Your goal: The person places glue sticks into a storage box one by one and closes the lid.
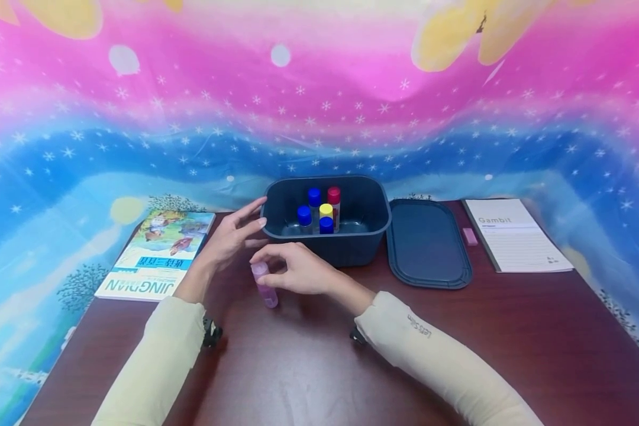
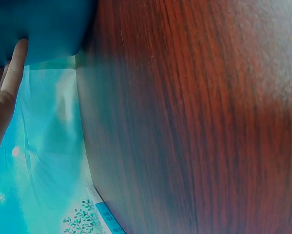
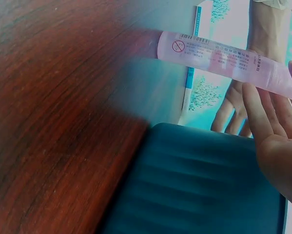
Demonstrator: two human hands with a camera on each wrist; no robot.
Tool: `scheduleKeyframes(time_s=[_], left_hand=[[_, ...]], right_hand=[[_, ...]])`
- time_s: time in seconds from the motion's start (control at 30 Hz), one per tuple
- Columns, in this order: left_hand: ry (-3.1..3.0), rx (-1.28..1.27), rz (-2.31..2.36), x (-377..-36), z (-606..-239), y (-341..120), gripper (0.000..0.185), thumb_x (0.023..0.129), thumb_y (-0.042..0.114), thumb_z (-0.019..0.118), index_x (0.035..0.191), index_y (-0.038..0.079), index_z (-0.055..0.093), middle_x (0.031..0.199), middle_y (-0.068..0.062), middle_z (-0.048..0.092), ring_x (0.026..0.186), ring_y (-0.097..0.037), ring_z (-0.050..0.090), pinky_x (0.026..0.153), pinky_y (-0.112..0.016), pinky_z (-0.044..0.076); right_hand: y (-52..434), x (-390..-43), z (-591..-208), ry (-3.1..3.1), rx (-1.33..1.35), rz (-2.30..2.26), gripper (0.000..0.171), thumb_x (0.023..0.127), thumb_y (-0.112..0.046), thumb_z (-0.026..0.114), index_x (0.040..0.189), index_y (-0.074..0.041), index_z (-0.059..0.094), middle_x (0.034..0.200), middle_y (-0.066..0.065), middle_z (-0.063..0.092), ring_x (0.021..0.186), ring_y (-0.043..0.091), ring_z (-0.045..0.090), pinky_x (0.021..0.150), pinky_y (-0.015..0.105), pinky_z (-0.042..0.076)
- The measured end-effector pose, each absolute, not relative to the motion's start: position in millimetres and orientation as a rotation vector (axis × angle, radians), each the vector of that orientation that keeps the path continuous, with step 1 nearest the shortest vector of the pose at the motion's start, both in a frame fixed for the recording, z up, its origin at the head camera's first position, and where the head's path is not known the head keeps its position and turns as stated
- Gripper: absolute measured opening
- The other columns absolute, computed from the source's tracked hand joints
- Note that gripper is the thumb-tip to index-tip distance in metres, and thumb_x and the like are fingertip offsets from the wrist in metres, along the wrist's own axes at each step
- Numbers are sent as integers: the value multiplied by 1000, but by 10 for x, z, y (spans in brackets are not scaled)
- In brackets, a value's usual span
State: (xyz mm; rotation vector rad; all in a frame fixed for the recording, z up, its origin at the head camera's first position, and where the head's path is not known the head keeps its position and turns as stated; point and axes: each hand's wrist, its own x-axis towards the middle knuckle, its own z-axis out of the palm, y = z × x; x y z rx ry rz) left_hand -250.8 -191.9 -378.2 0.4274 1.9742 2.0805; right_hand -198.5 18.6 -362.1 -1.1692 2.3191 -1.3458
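Note:
My right hand (image 1: pixel 298 269) pinches the upper end of a pink translucent tube (image 1: pixel 267 290) between thumb and fingers. Printed text and a barcode show along the tube (image 3: pixel 209 54) in the right wrist view. It stands slightly tilted at the table, and I cannot tell whether its base touches. With fairly straight fingers, my left hand (image 1: pixel 234 236) rests against the left side of a dark blue-grey plastic bin (image 1: pixel 351 251). Inside the bin stand several capped tubes, among them a red-capped tube (image 1: pixel 333 195), a yellow-capped tube (image 1: pixel 326 211) and blue-capped tubes (image 1: pixel 304 214).
Right of the bin lies a dark lid (image 1: pixel 428 245). Beyond it are a small pink block (image 1: pixel 470 236) and a notepad (image 1: pixel 516 236). An illustrated book (image 1: pixel 162 254) lies at the left of the wooden table (image 1: pixel 298 367). A patterned cloth (image 1: pixel 319 106) hangs behind.

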Motion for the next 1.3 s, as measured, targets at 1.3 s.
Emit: scheduleKeyframes(time_s=[1.3], left_hand=[[1990, 379, 2068, -2520, -3780, -1916, 61, 105, 21, 59, 160, 18, 34, 162, -15, 29, 140, -38, 44, 97, -57, 50]], right_hand=[[1351, -2263, -2902, 1850, -768, -2611, 27, 97, 5, 61, 123, 3, 63, 118, 16, 69, 113, 34, 65, 87, 42, 60]])
